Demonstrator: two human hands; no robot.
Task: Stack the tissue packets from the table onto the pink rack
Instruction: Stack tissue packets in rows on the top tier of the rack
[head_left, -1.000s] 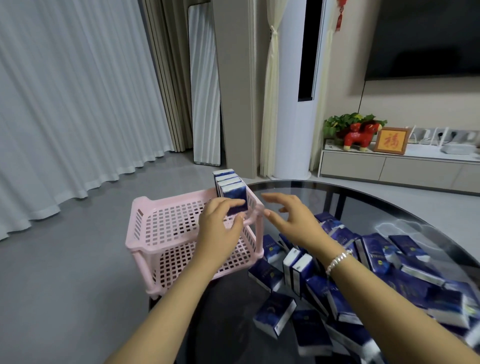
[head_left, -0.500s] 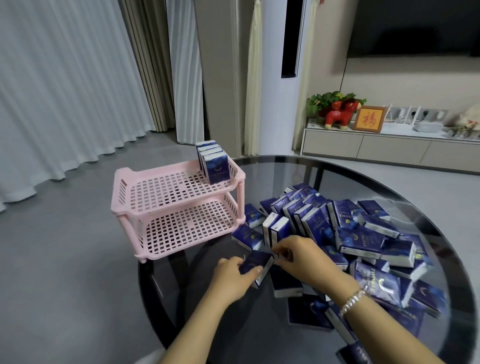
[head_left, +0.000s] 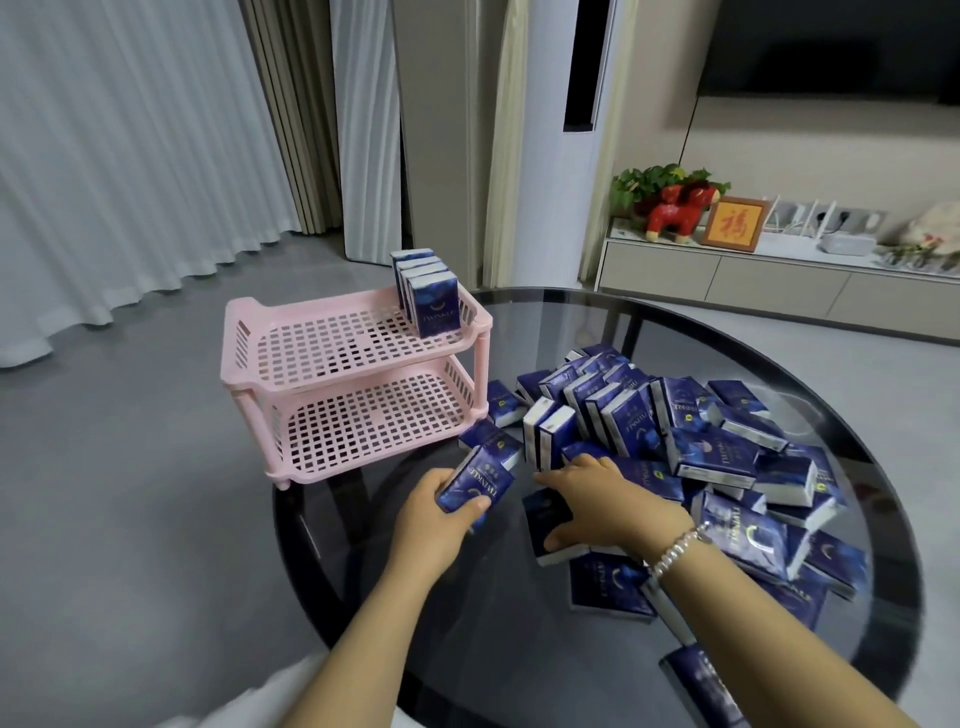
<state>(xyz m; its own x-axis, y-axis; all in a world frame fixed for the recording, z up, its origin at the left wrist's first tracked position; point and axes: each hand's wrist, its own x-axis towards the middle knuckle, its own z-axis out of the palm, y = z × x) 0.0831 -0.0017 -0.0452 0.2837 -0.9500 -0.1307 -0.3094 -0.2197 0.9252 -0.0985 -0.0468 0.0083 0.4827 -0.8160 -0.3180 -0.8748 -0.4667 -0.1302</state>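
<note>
A pink two-tier rack (head_left: 291, 332) stands at the left edge of the round dark glass table (head_left: 519, 623). Several dark blue tissue packets (head_left: 428, 291) stand upright in a row at the back right corner of its top shelf; the lower shelf is bare. A big loose pile of tissue packets (head_left: 717, 452) lies on the table to the right. My left hand (head_left: 431, 525) holds one blue packet (head_left: 475, 480) lifted just in front of the rack. My right hand (head_left: 608, 499) rests palm down on another packet (head_left: 545, 517) lying at the pile's near edge, fingers curled around it.
The table's rim (head_left: 291, 525) curves close below the rack, with grey floor (head_left: 130, 493) beyond. White curtains hang at the left. A low TV cabinet (head_left: 779, 280) with a red figurine (head_left: 675, 213) and a plant stands at the back right.
Both hands came back from the rack's top shelf to the pile. My left hand has taken up one packet and raised it; my right hand has dropped onto another packet.
</note>
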